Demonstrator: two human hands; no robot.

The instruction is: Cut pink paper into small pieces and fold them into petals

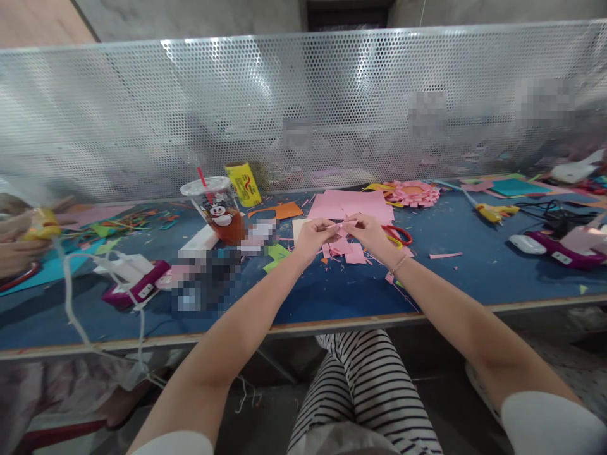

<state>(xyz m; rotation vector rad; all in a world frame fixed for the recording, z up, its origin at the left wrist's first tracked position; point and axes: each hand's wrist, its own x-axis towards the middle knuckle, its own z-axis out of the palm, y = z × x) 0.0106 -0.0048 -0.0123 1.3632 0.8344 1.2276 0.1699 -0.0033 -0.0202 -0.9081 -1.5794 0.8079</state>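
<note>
A small pink paper strip (342, 225) is stretched between my two hands above the blue table. One end is pinched by my left hand (315, 236), its fingers closed. The other end is in the closed fingertips of my right hand (372, 231). Pink paper scraps (355, 254) lie just below the hands. Behind them rests a pink paper sheet (348, 203). Scissors with red handles (402, 235) lie beside my right hand, partly hidden by it. A pink fringed paper ring (413, 193) sits farther back on the right.
A drink cup (219, 212) with a red straw and a yellow box (243, 184) stand left. Purple power strips (137, 285) lie on both sides. A yellow glue gun (496, 213) rests at right. Another person's hand (19, 249) is at far left. A perforated metal screen (265, 101) closes the back.
</note>
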